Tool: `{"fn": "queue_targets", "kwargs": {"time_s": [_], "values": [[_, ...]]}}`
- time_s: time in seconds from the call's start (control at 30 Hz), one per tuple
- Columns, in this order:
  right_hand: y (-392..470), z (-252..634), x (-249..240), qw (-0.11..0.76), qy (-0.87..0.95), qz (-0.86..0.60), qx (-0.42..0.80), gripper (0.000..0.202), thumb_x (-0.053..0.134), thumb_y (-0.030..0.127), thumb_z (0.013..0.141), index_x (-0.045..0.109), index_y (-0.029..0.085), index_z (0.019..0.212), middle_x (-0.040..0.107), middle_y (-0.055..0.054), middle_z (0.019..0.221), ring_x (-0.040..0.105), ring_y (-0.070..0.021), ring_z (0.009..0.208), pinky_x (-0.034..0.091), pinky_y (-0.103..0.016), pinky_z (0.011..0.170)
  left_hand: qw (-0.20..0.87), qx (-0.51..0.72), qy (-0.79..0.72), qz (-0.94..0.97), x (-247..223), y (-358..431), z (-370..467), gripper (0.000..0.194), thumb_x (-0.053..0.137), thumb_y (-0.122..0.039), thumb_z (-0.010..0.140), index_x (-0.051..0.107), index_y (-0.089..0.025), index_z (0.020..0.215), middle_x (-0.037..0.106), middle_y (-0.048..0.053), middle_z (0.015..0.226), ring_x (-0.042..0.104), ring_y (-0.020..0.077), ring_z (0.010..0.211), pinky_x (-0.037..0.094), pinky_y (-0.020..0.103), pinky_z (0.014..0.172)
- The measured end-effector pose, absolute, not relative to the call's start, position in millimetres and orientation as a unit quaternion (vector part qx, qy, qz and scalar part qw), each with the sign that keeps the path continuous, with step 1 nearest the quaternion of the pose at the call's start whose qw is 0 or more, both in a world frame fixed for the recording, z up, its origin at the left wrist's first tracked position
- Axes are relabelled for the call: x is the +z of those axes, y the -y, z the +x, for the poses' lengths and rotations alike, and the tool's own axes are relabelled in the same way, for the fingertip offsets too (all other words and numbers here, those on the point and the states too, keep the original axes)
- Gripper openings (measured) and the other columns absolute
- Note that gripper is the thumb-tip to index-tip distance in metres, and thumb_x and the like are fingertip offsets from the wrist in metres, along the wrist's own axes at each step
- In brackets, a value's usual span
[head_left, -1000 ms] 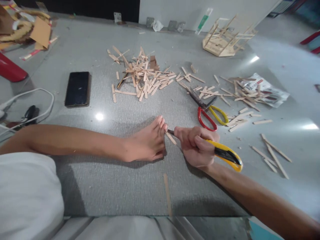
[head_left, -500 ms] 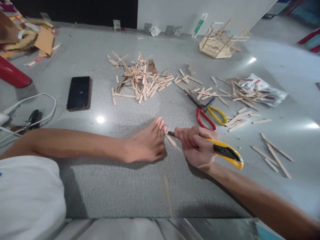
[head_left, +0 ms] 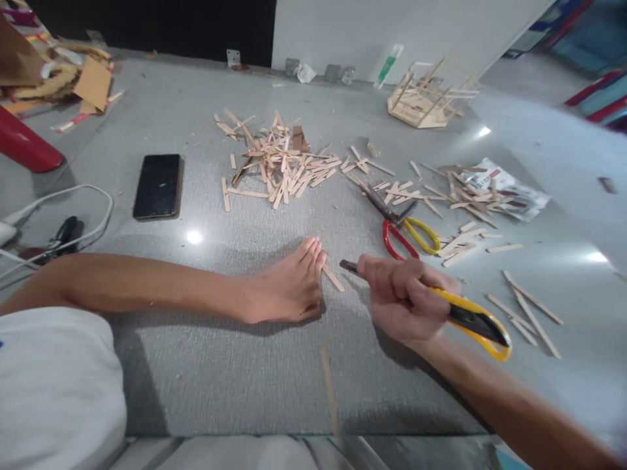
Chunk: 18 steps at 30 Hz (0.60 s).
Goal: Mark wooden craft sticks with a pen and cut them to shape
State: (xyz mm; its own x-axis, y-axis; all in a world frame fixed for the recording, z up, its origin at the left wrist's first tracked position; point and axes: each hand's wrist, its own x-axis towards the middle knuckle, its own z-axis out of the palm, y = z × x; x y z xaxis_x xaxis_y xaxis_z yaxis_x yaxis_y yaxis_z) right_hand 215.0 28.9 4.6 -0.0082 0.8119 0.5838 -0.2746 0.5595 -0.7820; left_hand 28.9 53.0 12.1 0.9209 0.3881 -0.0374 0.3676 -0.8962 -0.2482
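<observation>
My right hand (head_left: 409, 297) is closed round a yellow and black utility knife (head_left: 473, 321), its dark blade pointing left above the table. Under the fingertips of my left hand (head_left: 289, 284), a small wooden craft stick (head_left: 334, 279) is pressed flat on the grey tabletop, one end sticking out to the right. The fingers of my left hand are bent and held together. A gap lies between the blade tip and the stick. Beyond my right hand rest scissors (head_left: 392, 219) with one red and one yellow handle, blades apart.
A heap of cut stick pieces (head_left: 289, 160) lies ahead. More sticks and a plastic packet (head_left: 514, 189) are at the right. A stick frame model (head_left: 426, 101) stands at the back, near a green-labelled tube (head_left: 388, 66). At left lie a phone (head_left: 157, 186) and white cable (head_left: 98, 189).
My right hand has pulled the knife right and slightly toward me, away from the stick. My left hand stays on the stick. The view has shifted slightly.
</observation>
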Motion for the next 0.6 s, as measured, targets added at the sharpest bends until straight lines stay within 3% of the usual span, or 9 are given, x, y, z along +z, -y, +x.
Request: {"fn": "queue_targets", "kwargs": {"time_s": [0.37, 0.6], "values": [[-34, 209, 0, 0.656, 0.568, -0.244, 0.433, 0.043, 0.059, 0.033, 0.101, 0.039, 0.024, 0.064, 0.028, 0.009, 0.051, 0.021, -0.0106, 0.044, 0.029, -0.030, 0.052, 0.153, -0.016, 0.184, -0.971, 0, -50, 27, 0.077, 0.043, -0.051, 0.109, 0.058, 0.017, 0.141, 0.059, 0.038, 0.144, 0.056, 0.0470, 0.143, 0.034, 0.059, 0.126], [-33, 209, -2, 0.657, 0.571, -0.238, 0.431, 0.042, 0.059, 0.031, 0.101, 0.040, 0.023, 0.065, 0.028, 0.009, 0.053, 0.021, -0.0099, 0.044, 0.029, -0.030, 0.052, 0.160, 0.002, 0.188, -0.969, 3, -48, 28, 0.079, 0.041, -0.053, 0.109, 0.056, 0.017, 0.144, 0.059, 0.037, 0.145, 0.055, 0.0468, 0.144, 0.033, 0.059, 0.126]]}}
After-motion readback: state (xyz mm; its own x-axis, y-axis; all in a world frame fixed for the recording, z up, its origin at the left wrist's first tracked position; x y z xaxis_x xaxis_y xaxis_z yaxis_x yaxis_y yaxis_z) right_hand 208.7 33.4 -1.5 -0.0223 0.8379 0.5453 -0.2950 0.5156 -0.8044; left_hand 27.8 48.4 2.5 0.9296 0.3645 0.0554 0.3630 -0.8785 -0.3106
